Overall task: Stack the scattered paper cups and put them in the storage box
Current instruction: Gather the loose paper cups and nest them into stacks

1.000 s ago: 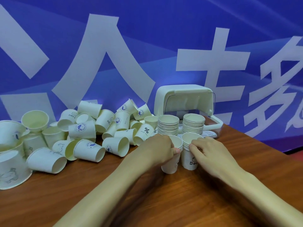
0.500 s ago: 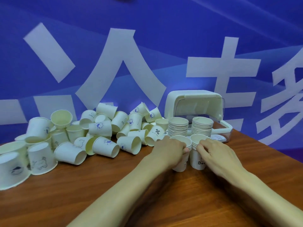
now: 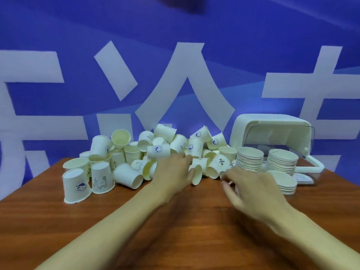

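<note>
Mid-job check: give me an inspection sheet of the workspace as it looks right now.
Surface: brown wood-grain table.
Job's things: loose white paper cups heaped at the back, some upright, some on their sides; tall cup stack and second tall stack at the open white plastic storage box; shorter stack in front.
Clutter: nothing seen.
Grippers: left hand touches a sideways cup, grip unclear; right hand blurred, fingers loose, holding nothing.
Cables: nothing seen.
Surroundings: blue backdrop with white characters.

Two bare arms of one person, left forearm (image 3: 109,228) long and slim, right forearm (image 3: 315,236) alike, bare left hand (image 3: 173,172), bare right hand (image 3: 253,193) — fingers blurred
</note>
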Motion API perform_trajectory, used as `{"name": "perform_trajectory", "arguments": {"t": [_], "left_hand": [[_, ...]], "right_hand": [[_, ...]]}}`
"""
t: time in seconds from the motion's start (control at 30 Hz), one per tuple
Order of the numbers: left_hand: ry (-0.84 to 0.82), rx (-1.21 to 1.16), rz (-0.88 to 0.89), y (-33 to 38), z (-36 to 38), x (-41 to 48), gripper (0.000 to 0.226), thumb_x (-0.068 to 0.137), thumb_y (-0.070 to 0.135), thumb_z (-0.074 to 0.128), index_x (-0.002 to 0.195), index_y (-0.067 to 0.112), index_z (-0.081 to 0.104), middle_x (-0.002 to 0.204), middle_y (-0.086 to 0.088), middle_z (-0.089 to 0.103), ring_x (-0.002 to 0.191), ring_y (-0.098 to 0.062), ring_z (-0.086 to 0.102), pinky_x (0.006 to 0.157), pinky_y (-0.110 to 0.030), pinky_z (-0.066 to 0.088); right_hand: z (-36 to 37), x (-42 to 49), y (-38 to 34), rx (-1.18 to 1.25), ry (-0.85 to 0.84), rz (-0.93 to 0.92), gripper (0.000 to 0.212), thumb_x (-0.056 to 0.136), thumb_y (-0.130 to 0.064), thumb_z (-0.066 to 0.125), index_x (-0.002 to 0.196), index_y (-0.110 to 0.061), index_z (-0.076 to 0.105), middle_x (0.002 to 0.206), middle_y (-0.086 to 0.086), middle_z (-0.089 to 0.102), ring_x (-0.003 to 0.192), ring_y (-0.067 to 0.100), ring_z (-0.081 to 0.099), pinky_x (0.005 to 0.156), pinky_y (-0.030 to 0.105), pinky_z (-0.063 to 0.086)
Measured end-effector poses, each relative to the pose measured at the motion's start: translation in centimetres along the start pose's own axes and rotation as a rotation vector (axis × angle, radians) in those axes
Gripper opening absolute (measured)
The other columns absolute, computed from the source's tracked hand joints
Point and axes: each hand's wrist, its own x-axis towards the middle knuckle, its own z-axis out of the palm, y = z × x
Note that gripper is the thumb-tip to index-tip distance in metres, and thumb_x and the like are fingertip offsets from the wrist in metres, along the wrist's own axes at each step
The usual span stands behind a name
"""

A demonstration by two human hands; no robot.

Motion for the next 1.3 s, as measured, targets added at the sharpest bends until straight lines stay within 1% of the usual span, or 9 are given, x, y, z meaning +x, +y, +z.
{"name": "perform_trajectory", "arguments": {"t": [0.07,0.23,0.43,0.6,0.8,0.9,0.97,1.17,1.3], "left_hand": [[-0.07,0.019,-0.167,-3.9,0.7,-0.4,0.033,0.094,0.05,0.045,0.109,0.023,0.058,0.106,0.003,0.061,0.098,-0.022,0.06,0.067,-0.034,0.041],[-0.126,0.04,-0.386,-8.4,3.6,-0.2,0.045,0.095,0.059,0.04,0.115,0.022,0.057,0.114,-0.001,0.061,0.104,-0.024,0.059,0.071,-0.035,0.04],[-0.054,-0.068,-0.435,-8.8,5.5,0.5,0.04,0.092,0.055,0.049,0.111,0.02,0.048,0.108,0.0,0.062,0.1,-0.026,0.06,0.067,-0.034,0.036],[-0.054,-0.308,-0.573,-9.3,6.1,0.1,0.043,0.082,0.05,0.064,0.113,0.024,0.051,0.107,0.004,0.06,0.104,-0.024,0.058,0.071,-0.034,0.038],[-0.096,-0.535,-0.685,-10.3,4.1,-0.2,0.021,0.074,0.037,0.071,0.074,0.018,0.064,0.077,0.005,0.064,0.086,-0.022,0.062,0.076,-0.035,0.052],[-0.07,-0.515,-0.632,-10.0,1.9,-0.3,0.027,0.074,0.039,0.066,0.073,0.012,0.064,0.07,-0.003,0.065,0.079,-0.024,0.064,0.07,-0.036,0.053],[-0.019,-0.423,-0.566,-9.2,0.5,-0.6,0.024,0.074,0.044,0.062,0.075,0.02,0.068,0.067,0.002,0.066,0.072,-0.017,0.064,0.067,-0.035,0.053],[0.134,-0.231,-0.344,-4.3,-2.4,-0.5,0.029,0.082,0.055,0.05,0.076,0.03,0.065,0.07,0.009,0.065,0.074,-0.013,0.062,0.064,-0.031,0.051],[0.242,-0.177,-0.181,-0.6,-4.3,0.4,0.033,0.087,0.06,0.052,0.081,0.032,0.067,0.074,0.01,0.067,0.076,-0.013,0.06,0.064,-0.035,0.048]], "right_hand": [[2.7,2.6,-2.4,0.039,-0.175,0.075,0.031,0.092,-0.053,0.038,0.105,-0.031,0.056,0.101,-0.008,0.067,0.091,0.024,0.066,0.068,0.037,0.048],[8.7,7.6,-6.0,-0.029,-0.292,0.234,0.047,0.095,-0.061,0.038,0.104,-0.019,0.059,0.101,0.003,0.064,0.096,0.027,0.062,0.066,0.038,0.031],[11.6,9.9,-6.2,0.004,-0.294,0.292,0.038,0.096,-0.057,0.045,0.085,-0.022,0.057,0.091,0.0,0.066,0.084,0.025,0.065,0.062,0.033,0.033],[12.3,9.8,-5.6,0.025,-0.269,0.35,0.047,0.093,-0.064,0.047,0.074,-0.021,0.051,0.072,-0.001,0.055,0.068,0.025,0.049,0.057,0.033,0.03],[12.1,9.7,-5.2,0.188,-0.273,0.4,0.024,0.088,-0.048,0.055,0.084,-0.027,0.065,0.082,-0.005,0.068,0.083,0.02,0.063,0.061,0.03,0.039],[10.9,9.2,-5.3,0.232,-0.252,0.379,0.019,0.086,-0.044,0.053,0.08,-0.027,0.058,0.072,-0.007,0.059,0.074,0.021,0.058,0.057,0.031,0.034],[9.7,8.6,-5.2,0.23,-0.224,0.348,0.019,0.086,-0.042,0.049,0.078,-0.025,0.053,0.067,-0.006,0.052,0.068,0.024,0.054,0.053,0.031,0.03],[4.6,6.6,-4.0,0.24,-0.126,0.268,0.022,0.091,-0.043,0.047,0.093,-0.029,0.064,0.09,-0.004,0.071,0.09,0.027,0.064,0.068,0.035,0.048],[0.3,5.2,-1.6,0.322,0.001,0.26,0.015,0.091,-0.041,0.058,0.093,-0.03,0.069,0.086,-0.009,0.073,0.087,0.018,0.066,0.07,0.036,0.052]]}}
